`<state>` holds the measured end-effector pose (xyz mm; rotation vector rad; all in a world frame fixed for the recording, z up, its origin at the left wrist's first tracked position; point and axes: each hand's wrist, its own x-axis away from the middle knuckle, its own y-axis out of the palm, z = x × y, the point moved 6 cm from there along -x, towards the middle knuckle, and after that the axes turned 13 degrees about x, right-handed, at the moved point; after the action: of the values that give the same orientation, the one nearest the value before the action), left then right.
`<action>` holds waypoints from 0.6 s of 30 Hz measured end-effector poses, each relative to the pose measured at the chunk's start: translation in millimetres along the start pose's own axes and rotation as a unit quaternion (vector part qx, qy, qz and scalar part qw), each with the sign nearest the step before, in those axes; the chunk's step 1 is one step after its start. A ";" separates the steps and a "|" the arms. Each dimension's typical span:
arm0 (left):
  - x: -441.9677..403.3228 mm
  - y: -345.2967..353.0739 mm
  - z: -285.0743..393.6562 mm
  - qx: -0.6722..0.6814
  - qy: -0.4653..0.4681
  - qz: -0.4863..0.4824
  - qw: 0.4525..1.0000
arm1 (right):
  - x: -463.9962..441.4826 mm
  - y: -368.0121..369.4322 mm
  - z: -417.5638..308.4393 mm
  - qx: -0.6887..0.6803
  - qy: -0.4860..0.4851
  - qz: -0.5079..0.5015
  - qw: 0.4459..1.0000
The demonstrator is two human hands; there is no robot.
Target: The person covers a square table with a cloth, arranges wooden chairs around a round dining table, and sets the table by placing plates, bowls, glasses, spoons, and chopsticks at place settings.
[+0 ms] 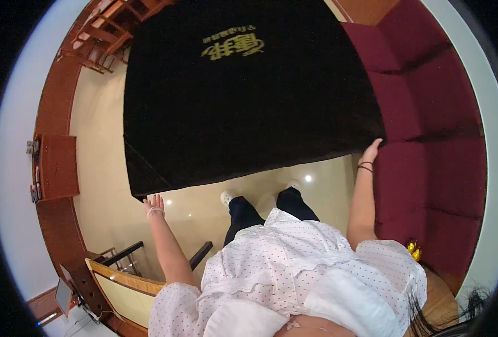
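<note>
A large black cloth cover (249, 106) with gold printed characters spreads out in front of me, its near edge running between my two hands. At its near left corner, my left hand (154, 203) is turned up with the fingers stretched out, close against the cloth. My right hand (373, 150) is closed on the near right corner, its fingertips partly hidden by the cloth. Whatever lies under the cover is hidden.
A dark red sofa (400, 168) runs along the right side. Behind my left arm stands a chair (131, 286) with a pale back and dark armrests. A wooden cabinet (58, 167) is on the left wall, and wooden furniture (100, 39) stands at the far left.
</note>
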<state>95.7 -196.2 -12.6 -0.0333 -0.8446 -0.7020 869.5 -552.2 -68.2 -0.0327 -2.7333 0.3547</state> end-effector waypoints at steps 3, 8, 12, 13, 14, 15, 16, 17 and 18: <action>-43.2 -7.5 18.9 0.005 -0.003 -0.005 1.000 | 45.7 -11.0 -23.8 0.066 -0.010 0.071 0.995; -110.7 -7.7 44.0 0.018 -0.027 -0.018 0.999 | 169.3 27.0 -12.6 0.106 -0.120 0.105 0.982; -114.8 12.3 48.0 -0.097 -0.051 -0.102 0.989 | 273.5 110.2 29.3 0.170 -0.141 0.024 0.975; -113.3 11.9 49.6 -0.111 -0.023 -0.078 0.991 | 298.5 125.7 37.5 0.149 -0.104 0.012 0.983; -109.5 14.2 50.3 -0.118 -0.018 -0.113 0.986 | 318.9 139.4 46.5 0.130 -0.065 -0.001 0.989; -109.2 10.9 54.1 -0.141 -0.013 -0.087 0.986 | 327.4 152.4 59.4 0.131 -0.062 0.003 0.989; -104.4 9.6 57.0 -0.133 -0.028 -0.083 0.987 | 327.2 159.8 74.0 0.135 -0.061 -0.003 0.989; -124.4 -4.7 48.7 -0.086 -0.078 -0.085 0.990 | 322.9 163.0 83.9 0.151 -0.079 0.025 0.985; -133.3 -16.1 44.9 -0.060 -0.097 -0.084 0.990 | 326.8 167.8 87.5 0.165 -0.099 0.054 0.980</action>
<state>-4.6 -121.3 -78.8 -0.1421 -0.9981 -0.9179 529.6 -387.7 -67.8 -0.0604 -2.8348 0.8823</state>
